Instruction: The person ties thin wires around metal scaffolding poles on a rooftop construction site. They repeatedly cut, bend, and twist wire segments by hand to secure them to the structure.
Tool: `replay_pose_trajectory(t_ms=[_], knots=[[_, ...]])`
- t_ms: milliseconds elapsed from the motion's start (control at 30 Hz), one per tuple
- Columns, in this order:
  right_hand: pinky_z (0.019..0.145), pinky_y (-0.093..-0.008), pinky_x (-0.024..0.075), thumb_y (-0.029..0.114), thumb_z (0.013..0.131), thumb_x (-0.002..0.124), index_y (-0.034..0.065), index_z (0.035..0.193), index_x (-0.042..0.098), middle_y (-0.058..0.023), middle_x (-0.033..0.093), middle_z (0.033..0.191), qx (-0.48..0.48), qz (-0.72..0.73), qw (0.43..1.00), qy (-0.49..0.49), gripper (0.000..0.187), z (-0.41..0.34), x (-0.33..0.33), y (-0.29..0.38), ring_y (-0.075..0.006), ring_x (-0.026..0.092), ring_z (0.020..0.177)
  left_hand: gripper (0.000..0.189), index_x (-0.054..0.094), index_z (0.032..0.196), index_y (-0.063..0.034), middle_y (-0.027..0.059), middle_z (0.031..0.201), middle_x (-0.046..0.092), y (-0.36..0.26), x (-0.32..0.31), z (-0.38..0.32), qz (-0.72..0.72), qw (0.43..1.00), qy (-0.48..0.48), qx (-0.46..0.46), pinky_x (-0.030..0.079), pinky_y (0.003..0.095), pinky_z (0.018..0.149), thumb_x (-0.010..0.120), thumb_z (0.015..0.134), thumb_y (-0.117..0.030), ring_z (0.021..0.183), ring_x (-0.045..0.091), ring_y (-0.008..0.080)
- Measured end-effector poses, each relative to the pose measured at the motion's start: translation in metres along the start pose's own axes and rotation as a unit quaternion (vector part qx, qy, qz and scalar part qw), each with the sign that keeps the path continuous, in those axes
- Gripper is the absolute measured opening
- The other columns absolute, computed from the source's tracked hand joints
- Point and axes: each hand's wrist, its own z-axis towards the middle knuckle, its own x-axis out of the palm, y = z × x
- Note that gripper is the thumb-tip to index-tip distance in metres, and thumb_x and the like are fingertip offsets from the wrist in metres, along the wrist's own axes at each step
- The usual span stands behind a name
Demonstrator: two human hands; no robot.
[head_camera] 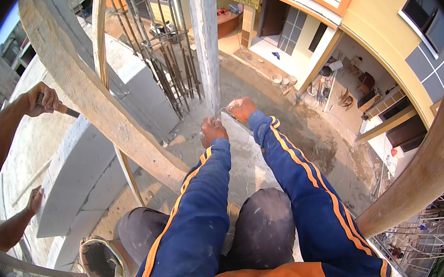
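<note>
A pale, mortar-smeared post (206,37) stands upright before me, its foot close to my hands. My left hand (214,132) is closed at the foot, fingers curled; what is inside is mostly hidden. Just to the right, my right hand (242,109) pinches a thin string (223,109) that runs toward the post. Loose strands of similar string hang below my left hand and lie on the concrete ledge (245,164) between my knees.
A co-worker's hand (43,98) at left grips a tool handle (63,109); their other hand (35,200) touches a light block wall (74,180). A wooden plank (90,100) slants nearby. Beyond are rebar (152,35), a mortar bucket (104,266), a wooden pole (419,173) and a drop to the yard (299,129).
</note>
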Motion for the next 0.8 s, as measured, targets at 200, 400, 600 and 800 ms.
replay_pose_trajectory(t_ms=[200, 400, 600, 800], knots=[[0.06, -0.03, 0.0486, 0.022, 0.083, 0.073, 0.0031, 0.088, 0.074, -0.0041, 0.069, 0.073, -0.042, 0.006, 0.999, 0.017, 0.02, 0.0, -0.001, -0.001, -0.0112, 0.058, 0.065, 0.023, 0.071, 0.109, -0.0127, 0.0091, 0.114, 0.067, 0.005, 0.009, 0.002, 0.047, 0.984, -0.037, 0.17, 0.05, 0.0389, 0.091, 0.063, 0.088, -0.018, 0.102, 0.065, 0.03], [0.063, -0.0298, 0.0487, 0.029, 0.084, 0.073, 0.0042, 0.088, 0.074, -0.0033, 0.069, 0.076, -0.077, 0.022, 0.991, 0.11, 0.025, -0.002, -0.015, 0.009, -0.0113, 0.059, 0.068, 0.02, 0.07, 0.105, -0.0111, 0.0109, 0.109, 0.067, 0.013, 0.018, 0.007, -0.011, 0.988, -0.032, 0.149, 0.049, 0.04, 0.091, 0.063, 0.089, -0.02, 0.104, 0.064, 0.0314], [0.064, -0.0286, 0.0479, 0.032, 0.084, 0.073, 0.0064, 0.093, 0.074, -0.0032, 0.068, 0.074, -0.071, -0.009, 0.984, 0.163, 0.027, -0.004, -0.023, 0.022, -0.0114, 0.059, 0.068, 0.018, 0.068, 0.094, -0.004, 0.0148, 0.1, 0.068, 0.017, 0.02, 0.012, -0.077, 0.988, -0.037, 0.128, 0.051, 0.0386, 0.082, 0.063, 0.089, -0.021, 0.086, 0.067, 0.0305], [0.061, -0.0284, 0.0472, 0.029, 0.084, 0.072, 0.0065, 0.093, 0.074, -0.0025, 0.067, 0.072, -0.063, -0.015, 0.985, 0.158, 0.024, -0.002, -0.019, 0.022, -0.0117, 0.059, 0.065, 0.02, 0.069, 0.094, -0.0003, 0.0068, 0.076, 0.067, 0.021, 0.022, 0.015, -0.245, 0.966, 0.081, -0.032, 0.052, 0.0316, 0.069, 0.061, 0.089, -0.018, 0.068, 0.063, 0.0164]])
